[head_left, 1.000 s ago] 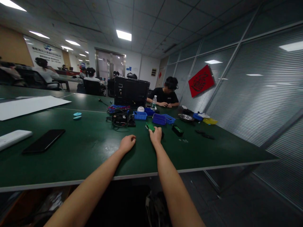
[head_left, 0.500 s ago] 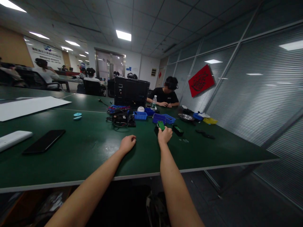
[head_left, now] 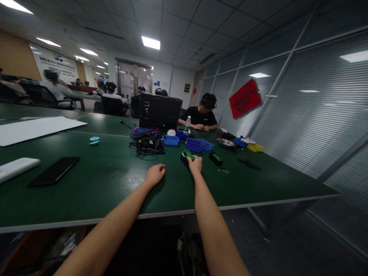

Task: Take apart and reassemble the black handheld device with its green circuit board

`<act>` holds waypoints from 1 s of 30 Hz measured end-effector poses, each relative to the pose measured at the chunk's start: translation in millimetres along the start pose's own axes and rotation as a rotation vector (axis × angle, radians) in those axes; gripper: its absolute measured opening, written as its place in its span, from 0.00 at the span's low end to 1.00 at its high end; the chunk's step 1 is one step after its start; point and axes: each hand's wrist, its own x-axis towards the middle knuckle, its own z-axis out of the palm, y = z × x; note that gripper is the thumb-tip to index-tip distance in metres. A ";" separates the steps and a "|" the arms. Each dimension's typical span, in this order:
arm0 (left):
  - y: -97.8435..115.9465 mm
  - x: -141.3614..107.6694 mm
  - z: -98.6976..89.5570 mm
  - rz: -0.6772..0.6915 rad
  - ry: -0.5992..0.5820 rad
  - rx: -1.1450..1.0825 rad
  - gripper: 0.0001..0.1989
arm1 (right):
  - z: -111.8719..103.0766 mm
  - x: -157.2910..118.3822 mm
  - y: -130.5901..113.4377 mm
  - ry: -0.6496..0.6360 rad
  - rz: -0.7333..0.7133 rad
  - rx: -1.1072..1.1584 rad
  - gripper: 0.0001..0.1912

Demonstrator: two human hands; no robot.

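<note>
My right hand [head_left: 195, 165] is closed on a green circuit board [head_left: 189, 154], which is tilted over a black box [head_left: 184, 160]. Part of that box is hidden behind my fingers. To the right of it stands a second black box [head_left: 215, 158] with a green board on top. My left hand [head_left: 155, 174] rests on the green table [head_left: 120, 195] with its fingers curled in; whether anything is inside them is hidden. Small clear pieces [head_left: 225, 171] lie to the right of my right hand.
Blue trays [head_left: 170, 140], a black device with cables [head_left: 146, 144] and a monitor [head_left: 160, 111] stand beyond my hands. A metal bowl [head_left: 225, 143] is at the right. A phone [head_left: 54, 171] lies left. Across the table sits a person [head_left: 198, 117].
My right hand has moved a little to the left with the green board, which is now lower, at the black box. My left hand has stayed in place.
</note>
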 end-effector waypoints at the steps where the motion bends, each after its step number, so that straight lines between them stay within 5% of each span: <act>1: -0.1 0.3 0.1 -0.004 0.002 -0.010 0.14 | 2.2 -0.1 -1.3 -0.033 -0.048 0.037 0.21; 8: -0.1 3.7 2.1 -0.092 0.158 -0.063 0.33 | 7.2 -9.3 -14.8 -0.400 -0.302 0.383 0.19; 12: -0.4 4.8 3.0 -0.105 0.099 -0.052 0.40 | 2.3 -15.6 -20.0 -0.551 -0.381 0.453 0.19; 20: 0.8 3.4 0.9 -0.063 0.070 0.001 0.29 | 0.4 -18.2 -22.5 -0.591 -0.438 0.431 0.19; 30: 4.6 0.2 -2.5 -0.043 0.066 0.062 0.27 | 0.0 -19.0 -21.6 -0.668 -0.364 0.423 0.25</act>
